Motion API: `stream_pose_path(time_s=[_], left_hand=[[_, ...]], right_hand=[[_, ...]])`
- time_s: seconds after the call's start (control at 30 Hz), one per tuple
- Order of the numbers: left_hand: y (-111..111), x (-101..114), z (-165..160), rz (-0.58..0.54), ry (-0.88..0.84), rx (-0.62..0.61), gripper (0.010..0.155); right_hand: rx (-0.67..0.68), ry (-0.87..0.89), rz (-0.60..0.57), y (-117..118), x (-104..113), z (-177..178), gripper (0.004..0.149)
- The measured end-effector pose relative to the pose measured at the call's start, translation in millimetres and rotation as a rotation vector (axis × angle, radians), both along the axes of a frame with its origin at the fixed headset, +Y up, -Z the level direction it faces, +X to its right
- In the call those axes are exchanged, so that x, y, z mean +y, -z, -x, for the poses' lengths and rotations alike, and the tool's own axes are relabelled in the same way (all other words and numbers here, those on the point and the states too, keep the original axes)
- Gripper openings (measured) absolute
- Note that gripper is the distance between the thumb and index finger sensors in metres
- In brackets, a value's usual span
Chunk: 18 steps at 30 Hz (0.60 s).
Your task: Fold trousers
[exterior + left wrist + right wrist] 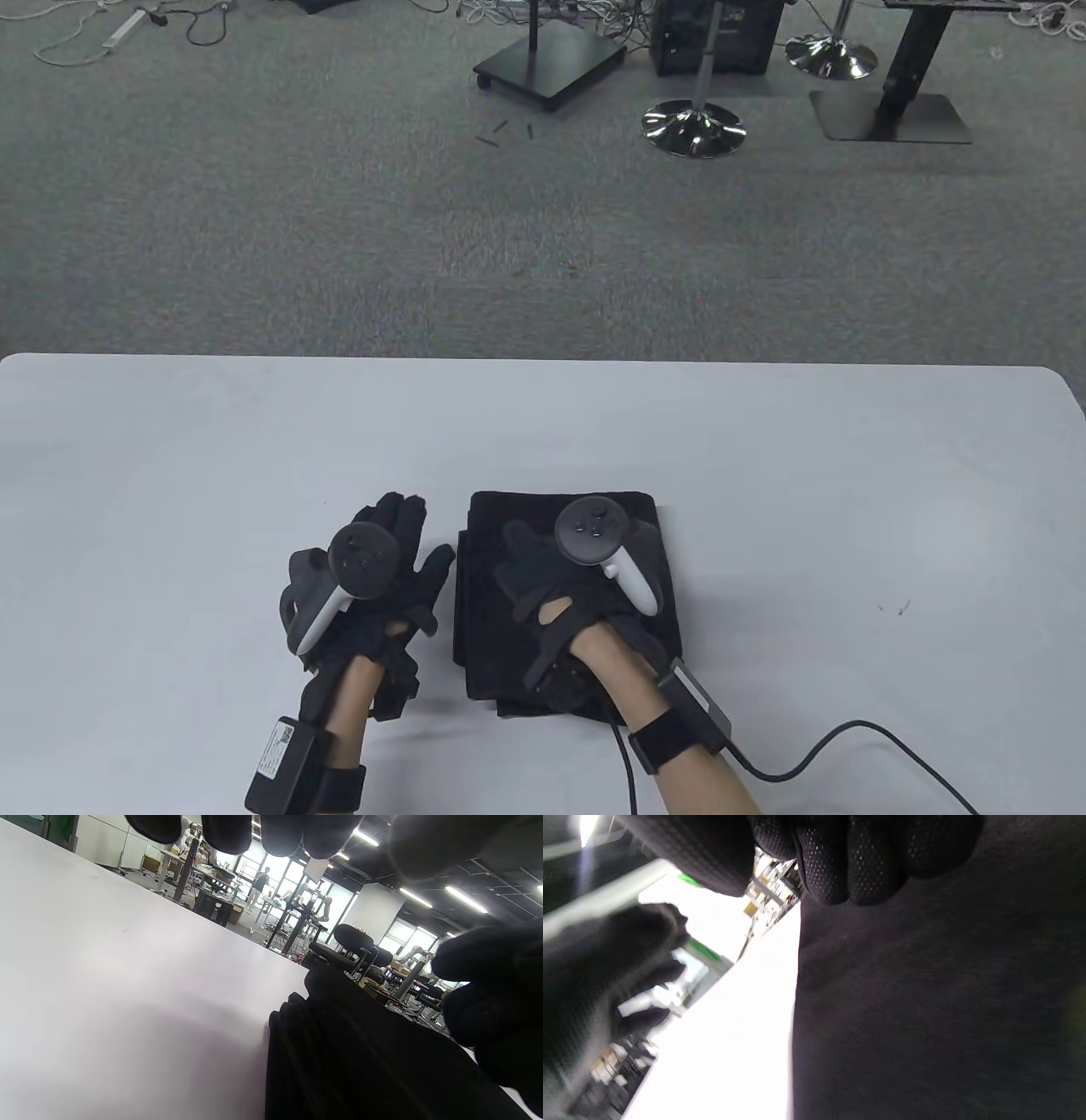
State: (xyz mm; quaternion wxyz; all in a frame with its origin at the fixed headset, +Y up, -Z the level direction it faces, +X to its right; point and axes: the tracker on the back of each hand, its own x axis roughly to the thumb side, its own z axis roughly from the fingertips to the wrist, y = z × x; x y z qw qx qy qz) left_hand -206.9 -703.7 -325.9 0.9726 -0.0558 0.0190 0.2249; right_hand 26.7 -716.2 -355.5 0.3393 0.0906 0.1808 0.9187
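The right hand [564, 586] presses flat on the folded trousers [488, 594]. The left hand [373, 586], fingers spread, seems to hover beside them; its wrist view shows stacked folds [292, 1035].

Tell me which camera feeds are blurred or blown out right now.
Table view: sharp, evenly lit, folded black trousers clear on the white table. Left wrist view: gloved fingertips out of focus, ceiling lights flaring. Right wrist view: tabletop overexposed, left hand blurred.
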Motion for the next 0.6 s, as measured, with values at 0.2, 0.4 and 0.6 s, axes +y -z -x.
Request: stream_pose_path(time_s=[0.2, 0.4, 0.6], left_hand=[[0.1, -2.7, 2.4, 0.005, 0.006, 0.014, 0.076], [0.8, -9.9, 6.7, 0.024, 0.062, 0.040, 0.076], [2.1, -13.8, 8.5, 0.051, 0.032, 0.038, 0.076]], right_hand=[[0.109, -0.310, -0.080, -13.5, -15.5, 30.2, 0.067], [0.181, -0.428, -0.053, -19.7, -44.3, 51.4, 0.074], [0.224, -0.476, 0.032, -19.6, -69.7, 64.9, 0.077]])
